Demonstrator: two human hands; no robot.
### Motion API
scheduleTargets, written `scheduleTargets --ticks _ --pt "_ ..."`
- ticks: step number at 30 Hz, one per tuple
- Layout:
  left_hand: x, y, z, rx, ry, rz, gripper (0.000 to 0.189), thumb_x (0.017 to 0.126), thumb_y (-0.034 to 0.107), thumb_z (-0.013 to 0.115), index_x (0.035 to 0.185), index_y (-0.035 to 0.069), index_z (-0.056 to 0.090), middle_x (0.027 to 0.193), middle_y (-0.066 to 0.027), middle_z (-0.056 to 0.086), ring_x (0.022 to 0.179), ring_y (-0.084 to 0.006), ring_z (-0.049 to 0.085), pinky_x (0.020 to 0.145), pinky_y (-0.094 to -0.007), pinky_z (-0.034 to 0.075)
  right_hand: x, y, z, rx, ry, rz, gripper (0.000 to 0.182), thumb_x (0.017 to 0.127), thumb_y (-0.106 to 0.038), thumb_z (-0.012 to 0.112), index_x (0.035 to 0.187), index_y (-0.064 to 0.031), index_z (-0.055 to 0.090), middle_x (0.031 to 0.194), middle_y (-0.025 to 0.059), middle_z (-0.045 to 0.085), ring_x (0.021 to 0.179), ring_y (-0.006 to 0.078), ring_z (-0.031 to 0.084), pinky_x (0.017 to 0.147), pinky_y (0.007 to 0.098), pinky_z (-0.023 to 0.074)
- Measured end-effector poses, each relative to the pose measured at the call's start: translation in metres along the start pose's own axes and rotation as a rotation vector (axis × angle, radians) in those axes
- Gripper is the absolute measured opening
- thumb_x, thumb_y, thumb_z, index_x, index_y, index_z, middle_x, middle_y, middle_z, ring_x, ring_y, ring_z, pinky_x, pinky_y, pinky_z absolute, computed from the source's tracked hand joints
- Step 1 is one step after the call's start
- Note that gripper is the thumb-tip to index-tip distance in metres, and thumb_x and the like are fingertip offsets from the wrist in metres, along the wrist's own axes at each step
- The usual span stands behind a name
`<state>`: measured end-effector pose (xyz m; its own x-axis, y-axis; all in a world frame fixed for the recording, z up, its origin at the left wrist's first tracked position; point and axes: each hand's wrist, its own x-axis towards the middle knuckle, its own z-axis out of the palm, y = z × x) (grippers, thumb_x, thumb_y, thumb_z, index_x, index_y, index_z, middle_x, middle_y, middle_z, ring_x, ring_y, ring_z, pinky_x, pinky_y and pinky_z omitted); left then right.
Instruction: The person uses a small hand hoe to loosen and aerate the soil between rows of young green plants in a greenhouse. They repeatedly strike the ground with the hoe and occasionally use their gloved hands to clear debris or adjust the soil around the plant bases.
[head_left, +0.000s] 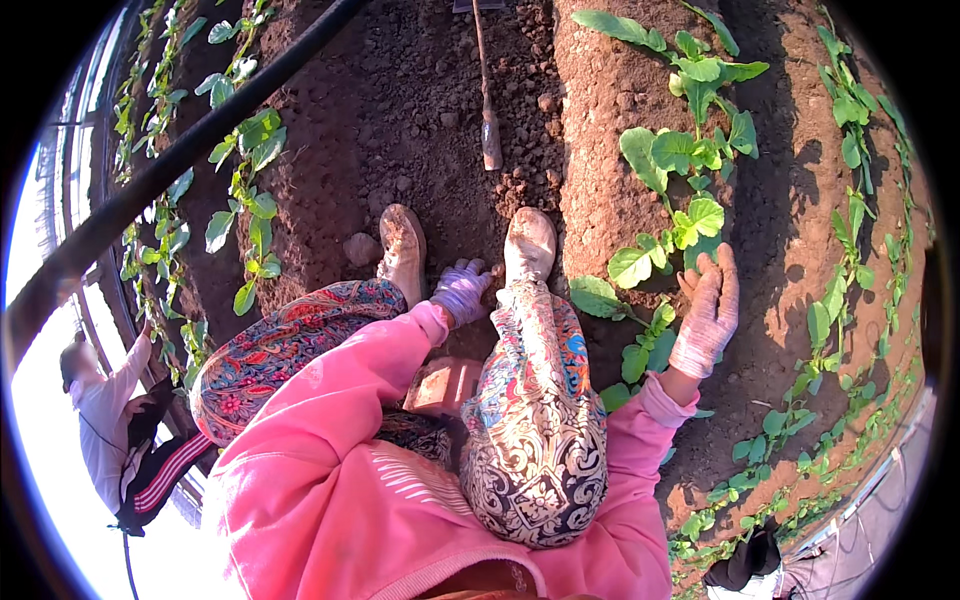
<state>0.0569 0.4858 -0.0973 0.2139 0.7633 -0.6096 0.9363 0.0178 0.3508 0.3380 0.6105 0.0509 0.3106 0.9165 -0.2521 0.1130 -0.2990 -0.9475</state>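
Note:
My left hand (460, 291), in a thin pale glove caked with soil, hangs low between my two dusty boots, beside a small clod. Its fingers are partly hidden, so whether it grips anything cannot be told. On the right, my right hand (709, 311), in a soiled glove, is raised beside a row of leafy seedlings (673, 154). Its fingers are somewhat apart, near the green leaves, and nothing shows in them. A long-handled tool (489, 139) lies on the furrow soil ahead of my boots, with its far end at the top edge.
Further plant rows stand at left (259, 210) and right (836, 300). A dark bar (172, 157) crosses the upper left. A reddish block (444, 385) is below me. Another person (112, 427) works at far left; part of someone (744, 562) shows at lower right.

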Motion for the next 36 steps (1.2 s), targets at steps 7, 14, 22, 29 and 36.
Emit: scheduleTargets --ticks 7,14,22,29,36 --pt "-0.001 -0.023 0.033 -0.356 -0.146 -0.088 0.038 0.069 0.023 0.065 0.104 0.009 0.058 0.084 -0.0156 0.061 0.078 -0.0322 0.058 0.073 -0.0366 0.047 0.057 0.004 0.015 -0.608 -0.028 -0.181 0.066 0.078 -0.02 0.063 0.134 -0.0139 0.027 0.127 0.0156 0.043 0.09 0.0192 0.057 0.077 0.0276 0.0468" --pt "0.046 -0.066 -0.002 -1.083 -0.058 -0.342 0.028 0.065 0.011 0.069 0.091 0.004 0.058 0.078 -0.0014 0.06 0.071 -0.0102 0.054 0.065 -0.0259 0.046 0.048 0.027 0.003 -0.184 0.113 0.142 0.026 0.082 -0.008 0.058 0.107 -0.0137 0.06 0.071 -0.0039 0.054 0.054 0.0021 0.044 0.047 0.0184 0.0425" --pt "0.102 -0.005 -0.112 -1.033 0.105 -0.116 0.029 0.064 0.009 0.068 0.092 0.005 0.061 0.076 -0.0031 0.061 0.071 -0.0106 0.056 0.066 -0.0267 0.047 0.028 0.042 -0.002 -0.121 0.161 0.042 0.027 0.082 0.001 0.054 0.108 -0.0042 0.058 0.083 0.0019 0.058 0.058 0.0044 0.048 0.053 0.0195 0.0476" --pt "0.126 0.017 -0.119 -0.844 0.101 -0.085 0.047 0.06 0.02 0.07 0.102 0.004 0.059 0.075 -0.008 0.062 0.068 -0.0155 0.057 0.066 -0.0297 0.047 0.03 0.034 -0.007 -0.089 0.163 0.087 0.029 0.082 0.001 0.053 0.111 -0.0047 0.056 0.09 0.0035 0.059 0.06 0.005 0.049 0.054 0.0195 0.0477" --pt "0.111 -0.006 -0.12 -1.316 0.034 -0.372 0.024 0.065 -0.001 0.067 0.087 0.005 0.062 0.076 -0.0006 0.06 0.066 -0.0105 0.055 0.061 -0.0258 0.046 0.048 -0.01 -0.004 -0.097 0.079 -0.119 0.036 0.084 -0.002 0.053 0.12 -0.0055 0.049 0.104 0.0067 0.054 0.081 0.0098 0.053 0.067 0.0218 0.0478"
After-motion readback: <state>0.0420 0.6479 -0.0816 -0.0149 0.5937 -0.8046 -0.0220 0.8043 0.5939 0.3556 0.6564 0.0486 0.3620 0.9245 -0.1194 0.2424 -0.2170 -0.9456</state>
